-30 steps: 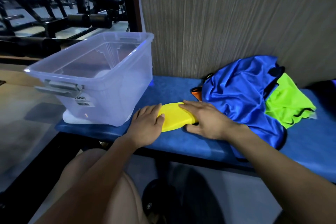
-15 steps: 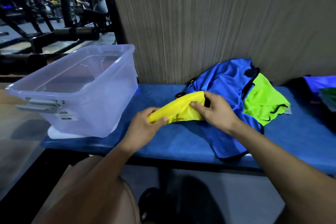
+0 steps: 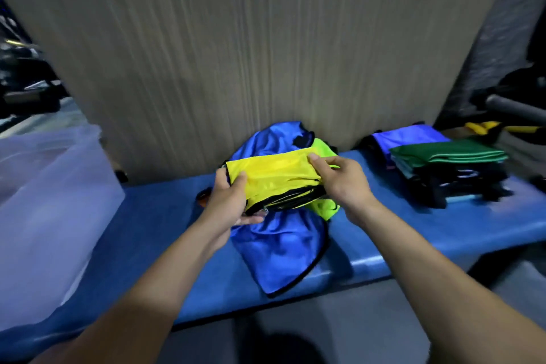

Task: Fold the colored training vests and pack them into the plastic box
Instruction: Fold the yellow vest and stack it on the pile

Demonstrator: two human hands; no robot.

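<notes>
Spanning both grips, the folded yellow vest (image 3: 274, 176) is held above the blue vest (image 3: 277, 248) on the bench (image 3: 159, 233). The left hand (image 3: 229, 204) is clamped on its left end, the right hand (image 3: 339, 179) pinched on its right top edge. The plastic box (image 3: 50, 210) is seen far left.

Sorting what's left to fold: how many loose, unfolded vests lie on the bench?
2: a blue vest under the hands, a lime-green vest on it. An orange scrap hints at more hidden.

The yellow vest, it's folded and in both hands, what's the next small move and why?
Probably carry the yellow vest left toward the plastic box. Both the left hand and right hand grip it as a compact fold above the blue vest, and the box stands open at the left.
</notes>
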